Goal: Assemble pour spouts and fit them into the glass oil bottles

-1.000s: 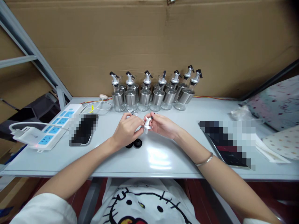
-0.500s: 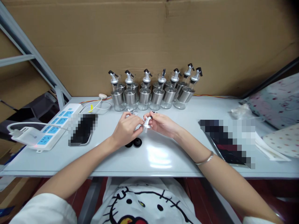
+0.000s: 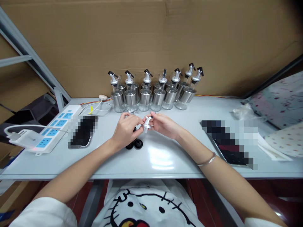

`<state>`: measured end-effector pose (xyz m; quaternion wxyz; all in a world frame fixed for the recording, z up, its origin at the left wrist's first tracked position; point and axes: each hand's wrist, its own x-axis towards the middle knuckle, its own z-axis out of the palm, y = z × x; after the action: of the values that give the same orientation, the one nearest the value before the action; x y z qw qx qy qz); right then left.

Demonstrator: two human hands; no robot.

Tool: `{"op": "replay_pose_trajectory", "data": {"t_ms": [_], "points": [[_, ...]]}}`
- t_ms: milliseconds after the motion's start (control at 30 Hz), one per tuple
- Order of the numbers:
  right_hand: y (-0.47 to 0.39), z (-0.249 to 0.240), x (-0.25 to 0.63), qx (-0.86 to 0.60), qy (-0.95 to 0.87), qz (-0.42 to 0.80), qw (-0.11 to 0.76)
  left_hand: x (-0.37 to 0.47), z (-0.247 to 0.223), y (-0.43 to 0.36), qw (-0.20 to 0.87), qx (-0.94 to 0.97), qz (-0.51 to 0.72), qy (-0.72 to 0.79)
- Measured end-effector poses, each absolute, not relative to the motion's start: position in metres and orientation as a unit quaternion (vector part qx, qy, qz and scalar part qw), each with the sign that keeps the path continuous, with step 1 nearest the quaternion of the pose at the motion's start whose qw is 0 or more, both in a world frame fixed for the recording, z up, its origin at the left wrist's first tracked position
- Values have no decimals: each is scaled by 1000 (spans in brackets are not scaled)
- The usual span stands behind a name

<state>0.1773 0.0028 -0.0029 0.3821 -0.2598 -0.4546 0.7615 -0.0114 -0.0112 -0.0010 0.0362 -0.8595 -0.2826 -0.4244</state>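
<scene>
A silver pour spout (image 3: 147, 123) with a black tip is held between both hands, just above the table. My left hand (image 3: 127, 128) pinches it from the left with thumb and forefinger. From the right, my right hand (image 3: 163, 125) has its fingers closed on the spout's upper part. Black round stoppers (image 3: 138, 144) lie on the table beneath my left hand, which partly covers them. Some small clear and silver pieces (image 3: 133, 112) sit just behind the left fingers, too small to make out. Glass bottles in steel sleeves (image 3: 145, 96) stand behind, several topped with like spouts.
On the left, a white power strip (image 3: 58, 127) with a plugged-in charger lies near a phone (image 3: 82, 130). A dark tablet-like device (image 3: 227, 145) rests at the right, beside a crumpled plastic bag (image 3: 243, 112) and patterned cloth (image 3: 281, 97). Cardboard (image 3: 151, 41) closes off the back.
Both hands still hold the pour spout, which is tilted slightly differently. The whole view has shifted a little; the bottles and other things on the table stay in place.
</scene>
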Motion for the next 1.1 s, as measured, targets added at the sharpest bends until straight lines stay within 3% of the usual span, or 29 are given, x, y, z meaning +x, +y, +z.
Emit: {"op": "replay_pose_trajectory", "data": {"t_ms": [233, 533, 1100], "points": [[5, 3, 178, -294, -422, 741, 431, -29, 15, 5, -72, -900, -286, -322], [6, 9, 181, -316, -390, 738, 451, -46, 18, 22, -79, -935, -105, -330], [3, 10, 182, -305, -435, 732, 426, -16, 9, -5, -50, -843, -352, -403]]}}
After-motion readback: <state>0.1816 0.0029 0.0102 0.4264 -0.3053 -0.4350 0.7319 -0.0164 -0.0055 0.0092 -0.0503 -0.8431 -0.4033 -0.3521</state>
